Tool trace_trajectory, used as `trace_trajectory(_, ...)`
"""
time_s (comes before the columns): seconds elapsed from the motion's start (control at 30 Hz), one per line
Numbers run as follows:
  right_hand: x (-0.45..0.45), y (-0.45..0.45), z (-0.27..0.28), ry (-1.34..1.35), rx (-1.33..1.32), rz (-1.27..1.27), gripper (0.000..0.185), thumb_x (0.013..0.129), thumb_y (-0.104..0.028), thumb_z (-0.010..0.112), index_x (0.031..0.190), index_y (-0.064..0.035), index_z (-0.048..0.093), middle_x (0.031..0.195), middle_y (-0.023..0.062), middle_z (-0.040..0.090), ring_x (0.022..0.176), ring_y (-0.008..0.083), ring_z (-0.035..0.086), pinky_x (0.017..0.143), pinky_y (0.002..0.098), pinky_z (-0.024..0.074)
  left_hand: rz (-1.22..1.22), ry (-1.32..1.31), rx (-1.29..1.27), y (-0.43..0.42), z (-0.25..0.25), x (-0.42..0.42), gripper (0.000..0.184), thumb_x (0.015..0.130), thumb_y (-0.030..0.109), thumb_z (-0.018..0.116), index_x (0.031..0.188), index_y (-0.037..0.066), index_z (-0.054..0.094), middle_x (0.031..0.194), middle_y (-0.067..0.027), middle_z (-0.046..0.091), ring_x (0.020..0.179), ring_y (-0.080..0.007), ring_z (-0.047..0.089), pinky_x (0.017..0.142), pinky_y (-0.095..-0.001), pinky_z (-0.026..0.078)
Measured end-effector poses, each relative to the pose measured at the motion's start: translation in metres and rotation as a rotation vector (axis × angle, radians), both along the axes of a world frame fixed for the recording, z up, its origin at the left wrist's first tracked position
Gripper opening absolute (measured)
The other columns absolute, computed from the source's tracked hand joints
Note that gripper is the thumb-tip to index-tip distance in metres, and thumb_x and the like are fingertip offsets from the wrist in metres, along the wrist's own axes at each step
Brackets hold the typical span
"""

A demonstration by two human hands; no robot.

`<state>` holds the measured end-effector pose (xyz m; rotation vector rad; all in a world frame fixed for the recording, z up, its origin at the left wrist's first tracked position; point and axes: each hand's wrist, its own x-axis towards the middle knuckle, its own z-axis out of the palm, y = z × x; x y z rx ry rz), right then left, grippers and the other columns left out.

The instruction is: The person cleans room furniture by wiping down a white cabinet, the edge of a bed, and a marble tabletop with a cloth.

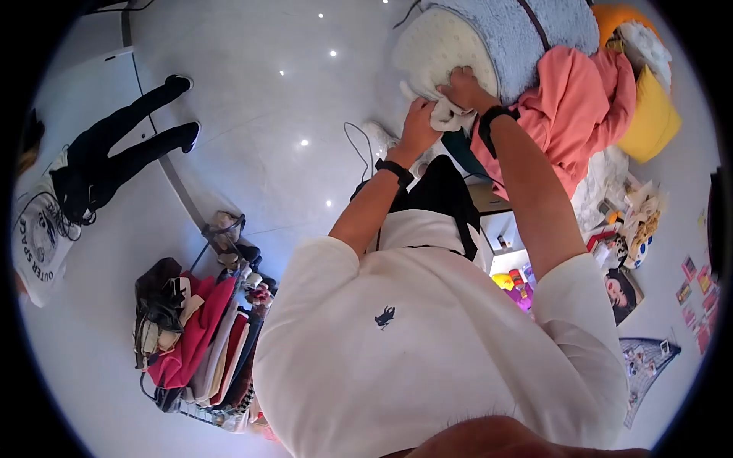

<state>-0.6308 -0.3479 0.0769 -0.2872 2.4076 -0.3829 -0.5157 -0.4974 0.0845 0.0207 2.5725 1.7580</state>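
My left hand [418,127] is closed round a bunched white cloth [450,116]. Close beside it, my right hand [464,90] has its fingers curled on the same cloth, against the edge of a cream, dimpled pillow [439,49]. The fingertips are partly hidden in the folds. Behind the pillow lies fluffy grey-blue bedding [515,38] with a dark strip across it. A crumpled coral-pink cloth [569,111] spreads beside my right wrist. Dark bands circle both wrists.
A yellow cushion [650,118] lies at the right. Below it are small items and a portrait picture [622,294]. At the left stands a rack of clothes [202,336]. Another person [99,164] in dark trousers stands across the pale floor [244,99]. A thin cable [360,145] lies near my legs.
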Motion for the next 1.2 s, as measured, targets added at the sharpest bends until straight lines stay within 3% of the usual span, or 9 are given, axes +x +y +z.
trace_trajectory(0.23, -0.009, -0.003, 0.021, -0.041, -0.029, 0.162, 0.069, 0.086, -0.046, 0.067, 0.108, 0.0169, 0.05, 0.112, 0.0387, 0.051, 0.113, 0.0475, 0.048, 0.099, 0.0457, 0.0412, -0.495, -0.425, -0.086, -0.005, -0.055, 0.061, 0.05, 0.077, 0.029, 0.071, 0.122, 0.01, 0.057, 0.11, -0.0205, 0.064, 0.104, -0.0413, 0.059, 0.087, -0.048, 0.049)
trace_trajectory(0.47, -0.004, -0.001, 0.012, -0.044, 0.008, 0.033, 0.068, 0.085, -0.045, 0.067, 0.116, 0.0133, 0.05, 0.12, 0.0384, 0.048, 0.118, 0.0519, 0.047, 0.1, 0.0493, 0.043, -0.221, -0.71, 0.162, 0.011, -0.065, 0.065, 0.041, 0.085, 0.033, 0.064, 0.117, 0.007, 0.063, 0.107, -0.0216, 0.068, 0.1, -0.0425, 0.063, 0.086, -0.0446, 0.051)
trace_trajectory(0.6, -0.003, 0.002, 0.007, -0.075, -0.041, 0.03, 0.07, 0.085, -0.046, 0.067, 0.122, 0.0109, 0.048, 0.127, 0.0361, 0.044, 0.117, 0.0507, 0.049, 0.101, 0.0499, 0.0425, -0.002, -0.656, 0.232, 0.002, -0.003, 0.027, 0.035, 0.083, 0.03, 0.066, 0.106, 0.003, 0.069, 0.099, -0.0236, 0.069, 0.096, -0.0395, 0.065, 0.08, -0.0413, 0.053)
trace_trajectory(0.77, 0.001, 0.002, 0.015, -0.01, -0.028, 0.074, 0.067, 0.085, -0.044, 0.068, 0.11, 0.0159, 0.048, 0.116, 0.0383, 0.049, 0.11, 0.0487, 0.05, 0.098, 0.0466, 0.042, 0.175, -0.423, 0.207, 0.003, -0.025, 0.02, 0.033, 0.081, 0.019, 0.065, 0.112, 0.007, 0.067, 0.099, -0.0185, 0.069, 0.091, -0.04, 0.065, 0.079, -0.042, 0.052)
trace_trajectory(0.9, -0.005, -0.001, 0.014, -0.102, -0.019, -0.012, 0.07, 0.085, -0.045, 0.067, 0.125, 0.0075, 0.045, 0.132, 0.0314, 0.041, 0.12, 0.0484, 0.048, 0.103, 0.0505, 0.0404, 0.066, -0.355, 0.263, 0.004, -0.046, 0.054, 0.038, 0.083, 0.024, 0.063, 0.118, 0.007, 0.063, 0.104, -0.0207, 0.068, 0.096, -0.0412, 0.064, 0.083, -0.0451, 0.051)
trace_trajectory(0.97, 0.004, -0.002, 0.018, -0.081, -0.04, -0.003, 0.07, 0.085, -0.046, 0.067, 0.125, 0.0074, 0.045, 0.132, 0.0309, 0.041, 0.12, 0.0483, 0.048, 0.103, 0.0502, 0.0404, -0.266, -0.652, -0.14, -0.016, -0.047, 0.065, 0.034, 0.085, 0.024, 0.06, 0.112, 0.004, 0.065, 0.102, -0.0188, 0.069, 0.099, -0.036, 0.066, 0.083, -0.0412, 0.052)
trace_trajectory(1.1, 0.002, -0.003, 0.021, -0.077, -0.026, -0.021, 0.069, 0.085, -0.047, 0.066, 0.123, 0.007, 0.047, 0.131, 0.0314, 0.042, 0.119, 0.0488, 0.048, 0.102, 0.0495, 0.0411, -0.428, -0.678, -0.217, -0.064, -0.133, 0.117, 0.042, 0.088, 0.035, 0.055, 0.118, 0.006, 0.061, 0.111, -0.0264, 0.064, 0.105, -0.0443, 0.06, 0.087, -0.0492, 0.049)
trace_trajectory(1.17, 0.0, 0.002, 0.016, -0.053, -0.063, -0.016, 0.07, 0.085, -0.048, 0.066, 0.123, 0.007, 0.047, 0.13, 0.0315, 0.042, 0.118, 0.0485, 0.049, 0.102, 0.0493, 0.0412, 0.059, -0.923, -0.162, -0.082, -0.122, 0.107, 0.042, 0.091, 0.032, 0.052, 0.118, 0.001, 0.06, 0.109, -0.0275, 0.065, 0.104, -0.0432, 0.062, 0.087, -0.0465, 0.05)
trace_trajectory(1.2, 0.001, 0.003, 0.021, -0.062, -0.094, -0.012, 0.07, 0.084, -0.048, 0.066, 0.124, 0.0068, 0.047, 0.13, 0.0313, 0.043, 0.119, 0.0484, 0.049, 0.102, 0.0491, 0.041, 0.05, -0.934, -0.182, -0.09, -0.113, 0.103, 0.042, 0.091, 0.032, 0.052, 0.118, 0.001, 0.06, 0.109, -0.0275, 0.065, 0.104, -0.0432, 0.062, 0.087, -0.0465, 0.05)
